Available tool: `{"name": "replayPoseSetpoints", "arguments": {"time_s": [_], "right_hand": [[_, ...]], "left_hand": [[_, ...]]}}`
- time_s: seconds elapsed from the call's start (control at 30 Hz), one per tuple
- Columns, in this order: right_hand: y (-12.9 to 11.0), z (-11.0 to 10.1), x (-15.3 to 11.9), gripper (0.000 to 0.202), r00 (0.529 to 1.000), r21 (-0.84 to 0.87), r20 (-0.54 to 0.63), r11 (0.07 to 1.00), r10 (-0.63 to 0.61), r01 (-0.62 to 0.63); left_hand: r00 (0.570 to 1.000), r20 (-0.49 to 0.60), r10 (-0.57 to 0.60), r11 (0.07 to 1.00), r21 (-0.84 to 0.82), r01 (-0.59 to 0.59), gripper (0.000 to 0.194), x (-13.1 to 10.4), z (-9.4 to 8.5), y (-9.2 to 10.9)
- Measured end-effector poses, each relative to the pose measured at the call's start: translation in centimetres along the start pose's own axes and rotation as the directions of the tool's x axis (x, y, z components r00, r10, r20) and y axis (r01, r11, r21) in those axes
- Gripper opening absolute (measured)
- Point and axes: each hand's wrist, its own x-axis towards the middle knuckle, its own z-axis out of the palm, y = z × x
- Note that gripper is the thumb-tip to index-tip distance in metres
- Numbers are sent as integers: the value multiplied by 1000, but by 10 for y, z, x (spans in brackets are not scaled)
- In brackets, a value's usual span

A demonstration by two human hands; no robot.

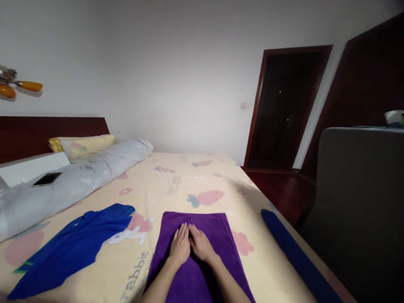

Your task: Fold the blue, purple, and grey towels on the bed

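A purple cloth (212,224), folded into a rectangle, lies flat on the patterned bedsheet (176,184) in front of me. My left hand (181,244) rests palm down on its upper middle, fingers stretched out. Beside it, my right hand (201,243) lies flat on the same cloth, with the fingertips of both hands almost meeting. Neither hand grips anything. To the left is a crumpled blue cloth (75,244) with a green edge. Along the bed's right side runs a long, narrow folded blue cloth (293,254).
A rolled grey quilt (98,167) crosses the left of the bed, with a phone (47,179) on it and a white box (33,168) behind. A yellow pillow (88,145) is near the headboard (47,131). A grey chair back (368,206) stands at right.
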Motion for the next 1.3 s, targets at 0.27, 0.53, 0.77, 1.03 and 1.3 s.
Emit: {"name": "replayPoseSetpoints", "arguments": {"time_s": [0.27, 0.53, 0.77, 1.03, 1.3], "right_hand": [[76, -10, 6, 60, 984, -60, -9, 982, 178, -178], [119, -29, 10, 64, 938, -104, -37, 932, 344, -346], [38, 5, 41, 55, 999, -32, 22, 999, 29, -28], [106, -13, 20, 64, 953, -83, -33, 950, 301, -302], [125, -39, -16, 66, 889, -154, -144, 877, 435, -455]], "left_hand": [[977, 49, -206, 979, 14, 206, 58, 41, -10, -65], [967, 8, -256, 966, 49, 255, 58, 47, -25, -79], [999, 43, -32, 999, -8, 33, 59, 70, -7, -12], [944, 67, -324, 946, 8, 324, 60, 59, -12, -79], [929, -59, -365, 929, 38, 367, 60, 31, -30, -88]]}}
